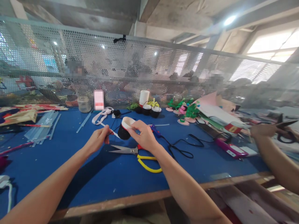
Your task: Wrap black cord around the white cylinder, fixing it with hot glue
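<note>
My right hand [143,134] is closed around a small black cup with a white rim [124,128], held tilted above the blue table [70,161]. My left hand [98,139] pinches a pale pink ribbon [102,115] that runs from the cup's side back across the table. Yellow-handled scissors [135,153] lie on the table just under my hands.
Clear glue sticks [42,127] lie at the left. Finished black cups with flowers [149,109], a white roll and green and pink craft pieces stand at the back. A black cord [184,146] loops at the right. Another person's hand [266,130] holds black scissors at far right. A mesh screen stands behind.
</note>
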`<state>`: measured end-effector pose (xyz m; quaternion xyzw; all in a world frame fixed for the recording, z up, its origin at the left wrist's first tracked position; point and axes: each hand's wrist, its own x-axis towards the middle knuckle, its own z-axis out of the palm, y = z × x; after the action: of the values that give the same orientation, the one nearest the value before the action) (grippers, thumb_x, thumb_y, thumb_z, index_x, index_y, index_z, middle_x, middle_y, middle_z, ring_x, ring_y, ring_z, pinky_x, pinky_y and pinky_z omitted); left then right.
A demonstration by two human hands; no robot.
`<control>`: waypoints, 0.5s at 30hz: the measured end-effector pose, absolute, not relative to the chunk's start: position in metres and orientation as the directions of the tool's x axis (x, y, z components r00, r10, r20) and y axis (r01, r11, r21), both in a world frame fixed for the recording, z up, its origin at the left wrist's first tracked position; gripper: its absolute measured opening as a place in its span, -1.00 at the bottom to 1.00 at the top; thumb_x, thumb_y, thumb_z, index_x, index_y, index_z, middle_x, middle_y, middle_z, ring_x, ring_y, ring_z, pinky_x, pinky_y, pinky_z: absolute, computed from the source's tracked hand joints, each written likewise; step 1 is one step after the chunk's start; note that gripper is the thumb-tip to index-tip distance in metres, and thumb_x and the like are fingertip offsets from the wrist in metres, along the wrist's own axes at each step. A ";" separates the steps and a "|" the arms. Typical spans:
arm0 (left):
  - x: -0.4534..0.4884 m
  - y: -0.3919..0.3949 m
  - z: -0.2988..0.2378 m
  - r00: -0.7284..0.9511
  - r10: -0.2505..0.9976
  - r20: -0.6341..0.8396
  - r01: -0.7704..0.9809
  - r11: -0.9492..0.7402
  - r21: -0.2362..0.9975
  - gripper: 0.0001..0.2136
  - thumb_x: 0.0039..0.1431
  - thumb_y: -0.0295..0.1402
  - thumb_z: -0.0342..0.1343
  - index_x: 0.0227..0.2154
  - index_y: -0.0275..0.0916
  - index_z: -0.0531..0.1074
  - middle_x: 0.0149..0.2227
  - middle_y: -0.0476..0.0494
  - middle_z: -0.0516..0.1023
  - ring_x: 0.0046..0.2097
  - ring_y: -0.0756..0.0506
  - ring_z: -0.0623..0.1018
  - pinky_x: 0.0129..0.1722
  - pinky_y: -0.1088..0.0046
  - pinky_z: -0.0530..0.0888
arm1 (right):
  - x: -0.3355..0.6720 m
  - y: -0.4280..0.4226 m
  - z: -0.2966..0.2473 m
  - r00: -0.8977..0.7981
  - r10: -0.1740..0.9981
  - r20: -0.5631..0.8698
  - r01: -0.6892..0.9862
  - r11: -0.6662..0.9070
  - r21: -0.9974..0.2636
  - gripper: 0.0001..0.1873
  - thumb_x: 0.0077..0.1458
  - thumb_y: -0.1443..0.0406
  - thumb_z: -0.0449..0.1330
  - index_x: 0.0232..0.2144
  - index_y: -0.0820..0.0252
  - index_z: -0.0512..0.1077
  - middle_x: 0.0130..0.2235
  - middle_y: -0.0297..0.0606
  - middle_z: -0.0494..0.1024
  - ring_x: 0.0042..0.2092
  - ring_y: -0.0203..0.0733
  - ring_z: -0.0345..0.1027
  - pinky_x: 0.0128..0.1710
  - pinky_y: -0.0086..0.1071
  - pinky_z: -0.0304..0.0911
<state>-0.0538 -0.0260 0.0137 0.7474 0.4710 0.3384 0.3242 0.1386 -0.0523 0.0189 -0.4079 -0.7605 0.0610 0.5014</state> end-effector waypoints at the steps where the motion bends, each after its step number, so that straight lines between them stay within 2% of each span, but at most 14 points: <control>1: -0.054 -0.028 0.016 0.279 0.926 0.253 0.545 -0.370 0.753 -0.50 0.07 -0.03 -0.33 -0.51 -0.33 0.37 -0.70 -0.02 0.33 -0.57 -0.02 0.36 -0.47 0.47 0.28 | 0.139 -0.049 0.017 -0.147 0.656 0.740 0.610 0.649 -0.455 -0.83 -0.01 0.28 0.02 -0.54 0.20 0.36 -0.49 -0.25 0.39 -0.39 -0.24 0.18 -0.34 -0.37 0.13; 3: -0.052 -0.033 0.021 0.260 0.901 0.346 0.648 -0.429 0.629 -0.58 0.07 -0.09 -0.24 -0.57 -0.30 0.36 -0.68 -0.03 0.34 -0.56 -0.02 0.37 -0.50 0.50 0.26 | 0.141 -0.044 0.014 -0.113 0.633 0.766 0.678 0.613 -0.406 -0.80 0.01 0.28 0.00 -0.53 0.18 0.38 -0.48 -0.23 0.41 -0.37 -0.21 0.18 -0.31 -0.34 0.13; 5: -0.046 -0.040 0.022 0.365 0.843 0.395 0.684 -0.531 0.500 -0.65 0.07 -0.17 -0.18 -0.57 -0.30 0.36 -0.59 -0.08 0.41 -0.48 -0.04 0.41 -0.45 0.49 0.29 | 0.142 -0.041 0.012 -0.052 0.623 0.780 0.702 0.579 -0.415 -0.81 0.01 0.29 0.01 -0.52 0.18 0.39 -0.46 -0.22 0.42 -0.34 -0.19 0.20 -0.30 -0.33 0.15; 7: -0.040 -0.048 0.021 0.493 0.764 0.415 0.640 -0.642 0.422 -0.69 0.08 -0.24 -0.18 -0.51 -0.30 0.39 -0.49 -0.15 0.47 -0.37 -0.07 0.44 -0.33 0.48 0.31 | 0.141 -0.040 0.010 0.019 0.611 0.792 0.693 0.563 -0.450 -0.83 0.01 0.30 0.02 -0.51 0.19 0.39 -0.44 -0.21 0.42 -0.33 -0.19 0.21 -0.30 -0.34 0.16; 9: -0.034 -0.055 0.018 0.590 0.705 0.393 0.545 -0.707 0.450 -0.72 0.08 -0.28 -0.17 -0.33 -0.30 0.39 -0.33 -0.20 0.49 -0.29 -0.07 0.45 -0.27 0.47 0.33 | 0.140 -0.041 0.010 0.073 0.596 0.799 0.667 0.567 -0.484 -0.84 0.01 0.30 0.03 -0.50 0.19 0.39 -0.43 -0.21 0.42 -0.32 -0.20 0.22 -0.30 -0.35 0.17; 11: -0.030 -0.061 0.017 0.666 0.660 0.347 0.439 -0.724 0.532 -0.73 0.07 -0.29 -0.14 -0.25 -0.27 0.38 -0.23 -0.21 0.47 -0.19 -0.09 0.43 -0.18 0.44 0.32 | 0.139 -0.044 0.011 0.107 0.580 0.807 0.637 0.583 -0.504 -0.83 0.01 0.30 0.02 -0.50 0.19 0.38 -0.43 -0.22 0.42 -0.31 -0.22 0.22 -0.28 -0.36 0.17; 15: -0.025 -0.070 0.020 0.678 0.674 0.294 0.320 -0.630 0.707 -0.72 0.08 -0.29 -0.13 -0.23 -0.27 0.39 -0.17 -0.22 0.46 -0.10 -0.11 0.39 -0.07 0.35 0.28 | 0.136 -0.048 0.014 0.175 0.570 0.803 0.566 0.609 -0.556 -0.83 0.01 0.29 0.02 -0.52 0.22 0.36 -0.44 -0.23 0.40 -0.32 -0.24 0.21 -0.27 -0.37 0.15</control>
<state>-0.0250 -0.0700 0.0195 0.8589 0.2895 0.2781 0.3181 0.1363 -0.0480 0.0136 -0.4423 -0.6421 0.0014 0.6262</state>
